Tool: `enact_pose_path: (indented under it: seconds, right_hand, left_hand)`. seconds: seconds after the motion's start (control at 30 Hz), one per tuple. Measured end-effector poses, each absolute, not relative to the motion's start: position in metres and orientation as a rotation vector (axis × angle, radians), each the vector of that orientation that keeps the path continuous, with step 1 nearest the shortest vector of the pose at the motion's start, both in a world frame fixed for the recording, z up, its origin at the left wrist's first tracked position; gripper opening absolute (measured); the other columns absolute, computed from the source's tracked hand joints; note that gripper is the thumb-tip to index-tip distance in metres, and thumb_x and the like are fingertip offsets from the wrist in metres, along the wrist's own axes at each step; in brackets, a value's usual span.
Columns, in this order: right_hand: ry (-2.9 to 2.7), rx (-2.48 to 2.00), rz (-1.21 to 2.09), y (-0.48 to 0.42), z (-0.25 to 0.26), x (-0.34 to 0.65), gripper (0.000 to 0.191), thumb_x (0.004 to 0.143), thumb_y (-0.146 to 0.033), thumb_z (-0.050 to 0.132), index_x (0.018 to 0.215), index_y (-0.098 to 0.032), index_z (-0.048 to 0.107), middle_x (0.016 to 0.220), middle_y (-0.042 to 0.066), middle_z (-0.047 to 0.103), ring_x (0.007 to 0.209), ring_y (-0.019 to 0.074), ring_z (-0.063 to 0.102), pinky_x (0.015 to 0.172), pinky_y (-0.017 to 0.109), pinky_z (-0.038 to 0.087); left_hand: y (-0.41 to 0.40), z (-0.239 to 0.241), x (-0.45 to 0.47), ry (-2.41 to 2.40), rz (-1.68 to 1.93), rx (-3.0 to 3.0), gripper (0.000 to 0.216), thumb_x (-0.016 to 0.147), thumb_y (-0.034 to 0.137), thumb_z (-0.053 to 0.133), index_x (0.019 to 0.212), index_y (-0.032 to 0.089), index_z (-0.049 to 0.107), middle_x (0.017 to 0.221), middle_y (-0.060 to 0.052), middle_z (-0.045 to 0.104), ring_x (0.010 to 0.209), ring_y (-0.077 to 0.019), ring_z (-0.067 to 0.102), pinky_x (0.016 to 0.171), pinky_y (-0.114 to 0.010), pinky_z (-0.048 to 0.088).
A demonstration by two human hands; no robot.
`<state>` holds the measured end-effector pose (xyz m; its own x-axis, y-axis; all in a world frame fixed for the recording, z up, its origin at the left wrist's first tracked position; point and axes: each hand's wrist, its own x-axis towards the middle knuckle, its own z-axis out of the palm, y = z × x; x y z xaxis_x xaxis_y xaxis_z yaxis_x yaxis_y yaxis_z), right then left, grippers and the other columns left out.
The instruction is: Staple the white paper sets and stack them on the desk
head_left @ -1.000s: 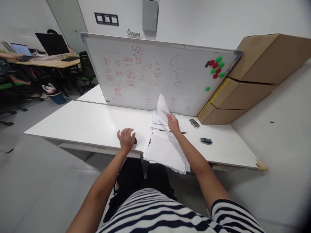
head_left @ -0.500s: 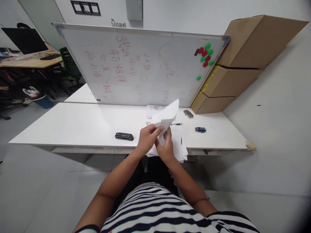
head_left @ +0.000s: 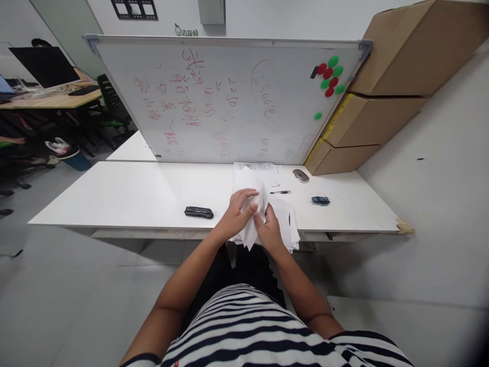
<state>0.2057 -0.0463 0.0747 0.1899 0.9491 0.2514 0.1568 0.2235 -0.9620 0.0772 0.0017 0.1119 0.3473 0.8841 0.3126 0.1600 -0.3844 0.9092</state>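
Both of my hands hold one white sheet of paper (head_left: pixel 255 214) just above the front edge of the white table (head_left: pixel 126 196). My left hand (head_left: pixel 237 214) grips its left side with fingers curled over the top. My right hand (head_left: pixel 269 230) pinches its lower right part. Under the hands lies a stack of white paper (head_left: pixel 287 224) that juts over the table's edge. A second, smaller pile of printed sheets (head_left: pixel 255 171) lies farther back. A black stapler (head_left: pixel 198 212) rests on the table to the left of my left hand.
A whiteboard (head_left: pixel 214 97) with red writing and red and green magnets leans at the table's back. Cardboard boxes (head_left: pixel 385 81) stand at the right. A pen (head_left: pixel 280 192), a grey mouse (head_left: pixel 300 175) and a small dark object (head_left: pixel 320 200) lie right of the papers. A person sits at a far-left desk.
My right hand lifted a sheet off the back pile and brought it toward me. My left hand left the stapler and took hold of the sheet, which has come down over the front stack.
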Motion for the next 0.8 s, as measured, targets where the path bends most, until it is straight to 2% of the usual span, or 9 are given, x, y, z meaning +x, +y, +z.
enact_pose_path:
  seconds: [0.07, 0.1, 0.2, 0.3, 0.4, 0.53, 0.7, 0.8]
  right_hand:
    - [-1.188, -1.215, 0.824, -0.044, 0.076, 0.215, 0.043, 0.088, -0.042, 0.054, 0.126, -0.024, 0.054, 0.118, 0.006, 0.065, 0.108, 0.0245, 0.061, 0.091, 0.038, 0.049]
    - [-1.158, -1.204, 0.839, -0.043, 0.076, 0.220, 0.038, 0.088, -0.042, 0.054, 0.120, -0.023, 0.058, 0.114, 0.006, 0.067, 0.103, 0.0242, 0.062, 0.087, 0.037, 0.051]
    - [-1.090, -1.164, 0.873, -0.040, 0.077, 0.232, 0.030, 0.086, -0.043, 0.057, 0.104, -0.021, 0.063, 0.100, 0.005, 0.071, 0.089, 0.0225, 0.065, 0.077, 0.034, 0.052]
    - [-1.065, -1.154, 0.845, -0.036, 0.077, 0.240, 0.027, 0.084, -0.044, 0.059, 0.095, -0.020, 0.064, 0.089, 0.004, 0.071, 0.079, 0.0205, 0.065, 0.070, 0.033, 0.052]
    - [-1.071, -1.135, 0.745, -0.032, 0.081, 0.247, 0.027, 0.083, -0.043, 0.061, 0.095, -0.019, 0.065, 0.090, 0.004, 0.071, 0.084, 0.0212, 0.064, 0.075, 0.034, 0.051]
    - [-1.152, -1.132, 0.599, -0.025, 0.082, 0.254, 0.031, 0.083, -0.041, 0.062, 0.106, -0.021, 0.064, 0.102, 0.006, 0.069, 0.098, 0.0236, 0.062, 0.087, 0.039, 0.048]
    - [-1.274, -1.357, 0.535, -0.018, 0.052, 0.255, 0.036, 0.082, -0.041, 0.059, 0.112, -0.021, 0.060, 0.110, 0.008, 0.065, 0.103, 0.0242, 0.059, 0.093, 0.044, 0.045]
    - [-1.293, -1.299, 0.587, -0.021, 0.035, 0.250, 0.027, 0.085, -0.040, 0.055, 0.106, -0.022, 0.059, 0.118, 0.008, 0.062, 0.111, 0.0225, 0.056, 0.096, 0.042, 0.044]
  left_hand:
    - [0.010, 0.104, 0.070, 1.076, 1.169, 1.790, 0.044, 0.086, 0.048, 0.052, 0.124, 0.026, 0.050, 0.139, -0.009, 0.044, 0.134, -0.0247, 0.033, 0.112, -0.046, 0.026]
    - [0.015, 0.101, 0.066, 1.146, 1.179, 1.722, 0.051, 0.085, 0.048, 0.055, 0.129, 0.025, 0.046, 0.142, -0.010, 0.041, 0.136, -0.0260, 0.031, 0.111, -0.048, 0.026]
    - [0.025, 0.096, 0.052, 1.102, 1.030, 1.463, 0.063, 0.081, 0.048, 0.060, 0.134, 0.022, 0.038, 0.140, -0.014, 0.044, 0.128, -0.0279, 0.043, 0.103, -0.047, 0.039]
    - [0.025, 0.101, 0.046, 0.893, 0.890, 1.364, 0.054, 0.082, 0.046, 0.060, 0.127, 0.021, 0.046, 0.128, -0.012, 0.057, 0.113, -0.0259, 0.057, 0.094, -0.043, 0.048]
    - [0.018, 0.108, 0.049, 0.825, 0.929, 1.392, 0.048, 0.080, 0.043, 0.063, 0.121, 0.020, 0.053, 0.123, -0.010, 0.061, 0.109, -0.0257, 0.060, 0.091, -0.041, 0.050]
    - [0.018, 0.102, 0.060, 0.849, 1.067, 1.524, 0.048, 0.080, 0.041, 0.064, 0.122, 0.022, 0.051, 0.123, -0.009, 0.060, 0.114, -0.0246, 0.057, 0.094, -0.039, 0.048]
    - [0.032, 0.053, 0.066, 0.986, 1.127, 1.444, 0.064, 0.076, 0.039, 0.068, 0.130, 0.023, 0.038, 0.130, -0.011, 0.052, 0.119, -0.0237, 0.052, 0.096, -0.038, 0.046]
    - [0.032, 0.029, 0.066, 0.984, 1.104, 1.332, 0.066, 0.077, 0.039, 0.066, 0.132, 0.022, 0.034, 0.127, -0.012, 0.054, 0.116, -0.0224, 0.054, 0.096, -0.038, 0.047]
